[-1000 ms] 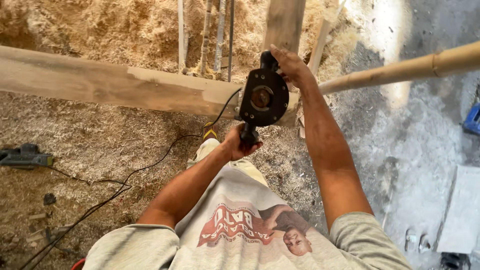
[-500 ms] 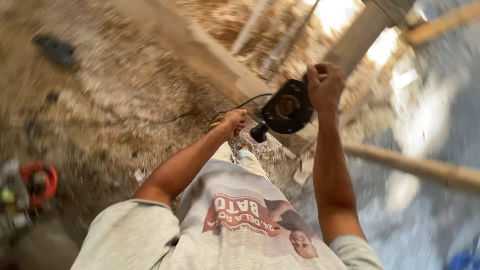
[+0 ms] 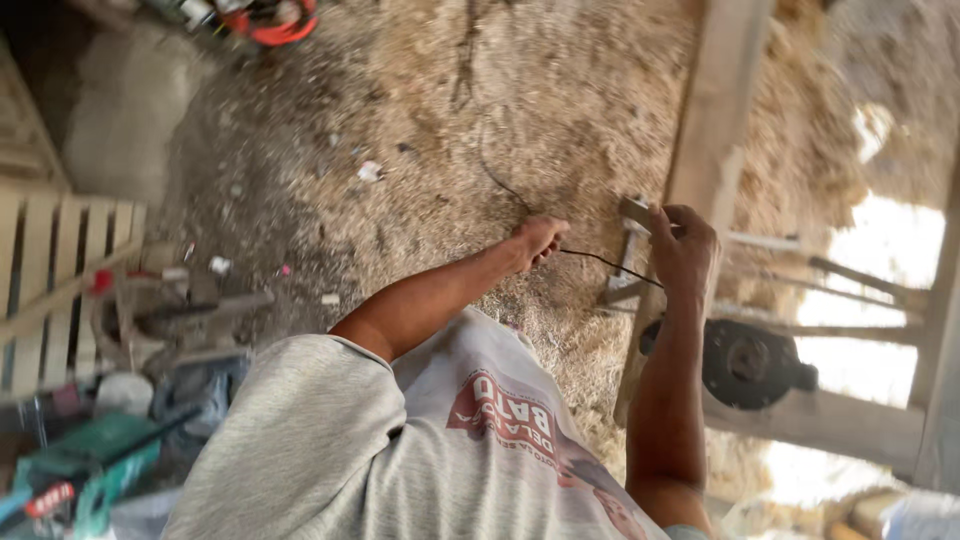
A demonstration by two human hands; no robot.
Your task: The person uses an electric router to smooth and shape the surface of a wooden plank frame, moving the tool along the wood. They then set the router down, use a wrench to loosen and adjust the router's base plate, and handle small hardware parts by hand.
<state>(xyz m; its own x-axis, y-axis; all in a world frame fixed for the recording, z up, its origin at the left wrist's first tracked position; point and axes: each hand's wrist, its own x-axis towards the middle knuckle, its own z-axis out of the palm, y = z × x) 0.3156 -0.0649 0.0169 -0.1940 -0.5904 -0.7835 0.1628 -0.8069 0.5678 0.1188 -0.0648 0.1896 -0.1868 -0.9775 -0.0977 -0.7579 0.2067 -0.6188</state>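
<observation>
Wood dust and shavings cover the ground in the head view, pale brown across the middle and top of the frame.

The left hand sits near the middle of the frame. Its fingers are curled in and pinch a thin black cord. The cord runs sideways, from this hand to the right, up to the right hand. More of the cord bends up from the left hand toward the top of the frame.

The right hand is just right of the middle. Its fingers are bent and closed around the cord, next to a small metal bracket. The hand is in front of a long wooden plank that goes from the top of the frame down and a little left.

A round black power tool lies at the lower right, on a wooden beam, below the right hand and apart from it. Its flat round face looks toward the camera. It is too blurry to tell which way its handle points.

At the left edge is a slatted wooden pallet. A green machine is in the lower left corner. A red and orange reel is at the top left. No boxes or bins with things inside can be made out.
</observation>
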